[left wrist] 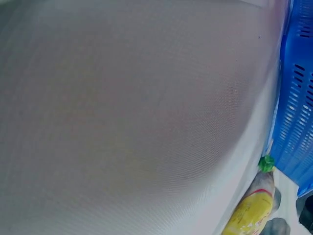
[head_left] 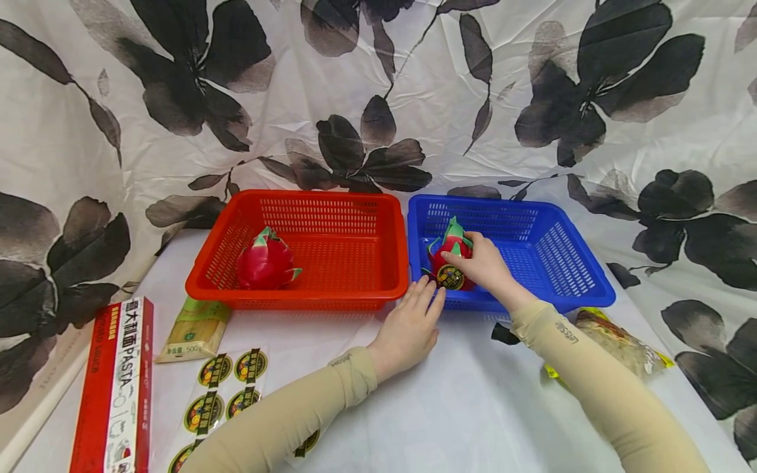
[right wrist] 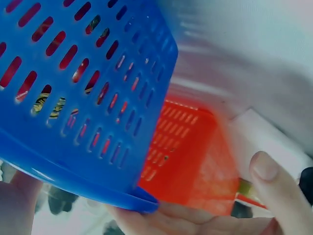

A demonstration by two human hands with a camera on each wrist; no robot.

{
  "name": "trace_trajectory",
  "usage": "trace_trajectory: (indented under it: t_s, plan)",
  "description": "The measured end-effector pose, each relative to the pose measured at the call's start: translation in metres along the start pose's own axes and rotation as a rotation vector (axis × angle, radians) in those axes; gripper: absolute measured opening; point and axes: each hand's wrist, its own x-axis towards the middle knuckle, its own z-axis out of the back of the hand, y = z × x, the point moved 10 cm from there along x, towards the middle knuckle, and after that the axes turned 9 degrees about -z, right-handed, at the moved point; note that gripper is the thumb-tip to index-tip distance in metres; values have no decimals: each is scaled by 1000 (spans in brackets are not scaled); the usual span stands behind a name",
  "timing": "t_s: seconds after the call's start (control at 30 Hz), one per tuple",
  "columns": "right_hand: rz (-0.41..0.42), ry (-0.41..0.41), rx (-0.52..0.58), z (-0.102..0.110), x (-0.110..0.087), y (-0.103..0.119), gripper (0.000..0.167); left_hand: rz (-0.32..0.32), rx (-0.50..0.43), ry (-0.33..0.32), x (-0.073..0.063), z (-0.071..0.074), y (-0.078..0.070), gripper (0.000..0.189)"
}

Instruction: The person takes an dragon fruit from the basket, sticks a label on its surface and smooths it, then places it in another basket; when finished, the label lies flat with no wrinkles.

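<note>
A red dragon fruit with green leaf tips (head_left: pixel 440 259) is in the left part of the blue basket (head_left: pixel 568 217). On its front is a round black-and-gold sticker (head_left: pixel 451 277). My right hand (head_left: pixel 486 266) reaches over the rim and grips this fruit, thumb across its front. The left hand (head_left: pixel 408 332) lies with fingers extended at the basket's front left corner, fingertips by the rim. Through the slots of the blue wall (right wrist: pixel 98 98), the right wrist view shows red fruit and part of the sticker. Another dragon fruit (head_left: pixel 266 263) sits in the red basket (head_left: pixel 343 295).
At left lie a red-and-white pasta box (head_left: pixel 115 387) and a pack of noodles (head_left: pixel 195 328). A sheet of round stickers (head_left: pixel 204 412) is partly under my left forearm. Right of the blue basket lies a yellow-edged bag (head_left: pixel 621 341). Floral cloth (head_left: pixel 367 157) hangs behind.
</note>
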Motion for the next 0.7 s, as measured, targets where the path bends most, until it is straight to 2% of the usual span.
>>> trace_trajectory:
  t_s: [0.17,0.5,0.6,0.7]
  plan:
    - [93,-84,-57,3,-14,5,68,-5,-25,50,0,-4,0,71]
    - [281,-255,-123,12,-55,11,48,12,-125,54,0,-4,3,72]
    - [325,-296,-125,14,-64,9,41,-9,-87,37,-1,-2,1,67]
    - [378,-341,-140,16,-72,7,35,-58,-11,-30,-3,5,-3,58]
